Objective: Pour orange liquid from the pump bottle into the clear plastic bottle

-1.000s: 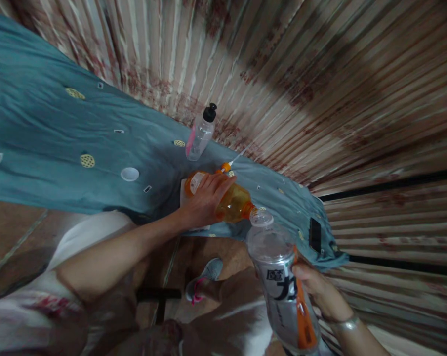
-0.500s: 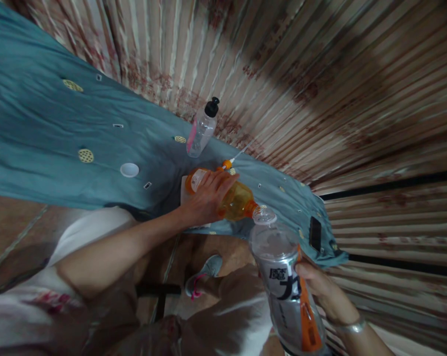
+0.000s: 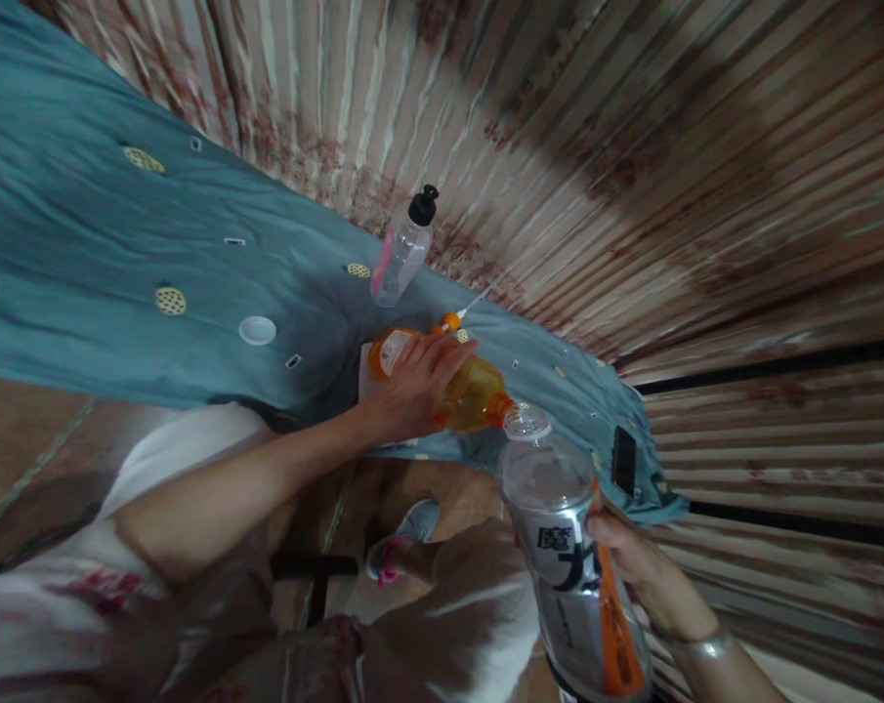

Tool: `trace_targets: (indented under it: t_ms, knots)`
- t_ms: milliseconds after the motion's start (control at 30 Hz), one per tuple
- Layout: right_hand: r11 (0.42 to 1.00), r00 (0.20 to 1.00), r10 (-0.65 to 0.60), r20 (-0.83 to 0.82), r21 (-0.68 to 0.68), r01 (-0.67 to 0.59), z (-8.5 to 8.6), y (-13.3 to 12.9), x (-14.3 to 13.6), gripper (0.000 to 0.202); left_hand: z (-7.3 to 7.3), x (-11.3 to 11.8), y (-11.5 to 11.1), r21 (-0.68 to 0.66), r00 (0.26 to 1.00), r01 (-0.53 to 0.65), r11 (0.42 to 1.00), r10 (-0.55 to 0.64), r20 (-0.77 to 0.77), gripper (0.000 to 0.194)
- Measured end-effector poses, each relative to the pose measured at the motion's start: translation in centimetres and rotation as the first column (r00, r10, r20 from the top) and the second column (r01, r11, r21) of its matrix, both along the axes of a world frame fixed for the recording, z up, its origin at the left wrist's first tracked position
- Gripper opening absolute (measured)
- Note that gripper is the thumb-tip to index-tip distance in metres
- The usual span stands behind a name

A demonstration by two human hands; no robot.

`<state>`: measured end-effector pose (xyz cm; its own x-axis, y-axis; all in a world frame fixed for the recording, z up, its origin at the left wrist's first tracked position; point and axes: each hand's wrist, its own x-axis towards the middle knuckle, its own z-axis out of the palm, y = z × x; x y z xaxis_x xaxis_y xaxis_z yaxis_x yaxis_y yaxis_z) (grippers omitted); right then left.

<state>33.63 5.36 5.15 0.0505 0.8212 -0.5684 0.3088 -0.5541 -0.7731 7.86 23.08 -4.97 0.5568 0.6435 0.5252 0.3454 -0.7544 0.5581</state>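
My left hand [image 3: 412, 391] is wrapped round an orange bottle [image 3: 475, 393], which is tilted on its side with its neck pointing right. The neck of that bottle meets the open mouth of a large clear bottle [image 3: 569, 557] with a silver and orange label. My right hand [image 3: 628, 547] grips this large bottle from its right side; most of the fingers are hidden behind it. Beyond my left hand lies an orange and white pump top [image 3: 451, 321] with a thin tube. A clear bottle with a black pump [image 3: 401, 256] stands behind it.
A teal patterned cloth [image 3: 105, 234] covers the long narrow surface. On it are a small white round lid [image 3: 258, 330], a white item [image 3: 368, 376] under the orange bottle, and a black phone [image 3: 624, 461] at the right end. A pleated curtain [image 3: 559, 146] hangs behind.
Both hands and bottles keep nearly the same pose, with the large bottle slightly further right. The view has shifted a little.
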Motion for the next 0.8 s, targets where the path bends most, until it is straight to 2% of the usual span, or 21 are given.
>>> trace_targets:
  t_ms: [167, 300, 500, 667, 800]
  knots:
    - [0.999, 0.995, -0.025, -0.092, -0.021, 0.023, 0.8, 0.6, -0.7, 0.042, -0.3, 0.1, 0.1, 0.045, 0.999, -0.002, 0.999, 0.000, 0.039, 0.083]
    - [0.997, 0.996, -0.056, -0.071, -0.049, 0.053, 1.2, 0.7, -1.0, 0.045, -0.2, 0.1, 0.0, 0.052, 0.999, -0.018, 0.998, 0.016, 0.034, 0.080]
    - [0.998, 0.998, -0.059, -0.007, -0.009, 0.059, 1.6, 0.5, -0.6, 0.053, -0.4, 0.2, 0.1, 0.055, 0.999, -0.010, 0.998, 0.008, 0.044, 0.084]
    - [0.997, 0.997, -0.070, 0.028, -0.011, 0.070, 1.9, 0.3, -0.5, 0.052, -0.1, 0.1, 0.1, 0.044, 0.999, -0.002, 0.999, 0.000, 0.039, 0.081]
    - [0.995, 0.996, -0.087, -0.016, -0.041, 0.086, 1.8, 0.1, -0.2, 0.052, 0.0, 0.1, 0.1, 0.021, 1.000, -0.003, 1.000, 0.003, 0.010, 0.084]
